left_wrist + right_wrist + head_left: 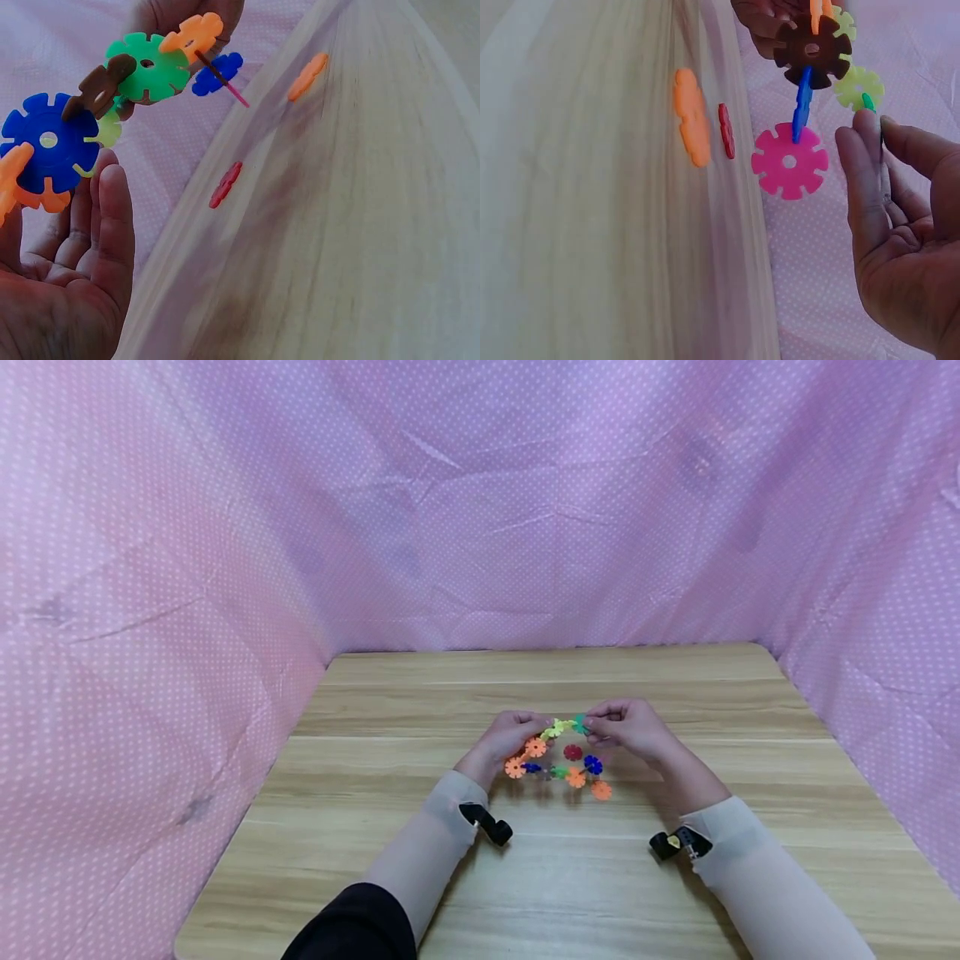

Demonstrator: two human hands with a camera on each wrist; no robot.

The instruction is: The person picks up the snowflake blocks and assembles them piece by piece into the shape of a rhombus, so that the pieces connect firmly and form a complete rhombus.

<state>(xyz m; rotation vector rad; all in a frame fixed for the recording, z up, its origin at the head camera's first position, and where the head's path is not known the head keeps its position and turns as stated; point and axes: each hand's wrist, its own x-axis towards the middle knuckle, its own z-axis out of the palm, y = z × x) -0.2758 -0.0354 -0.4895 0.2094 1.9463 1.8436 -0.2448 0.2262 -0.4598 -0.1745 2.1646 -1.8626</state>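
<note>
A chain of notched plastic snowflake discs in several colours is held up over the table between both hands. My left hand (pixel 513 737) grips it near the yellow discs (pixel 555 729); the wrist view shows the palm behind a blue disc (pixel 49 142). With thumb and fingers, my right hand (pixel 633 731) pinches a green disc (pixel 580 724) at the end of the yellow ones. Only a sliver of that disc shows in the right wrist view. From the chain's other end hangs a pink disc (pixel 789 161), joined through a blue disc (pixel 802 105) to a brown disc (pixel 812 51).
A loose red disc (pixel 572 752) and a loose orange disc (pixel 602 790) lie on the wooden table (pixel 555 877) beneath the chain. Pink dotted cloth (pixel 555 543) hangs around the table's back and sides. Each wrist wears a small black camera (pixel 495 831).
</note>
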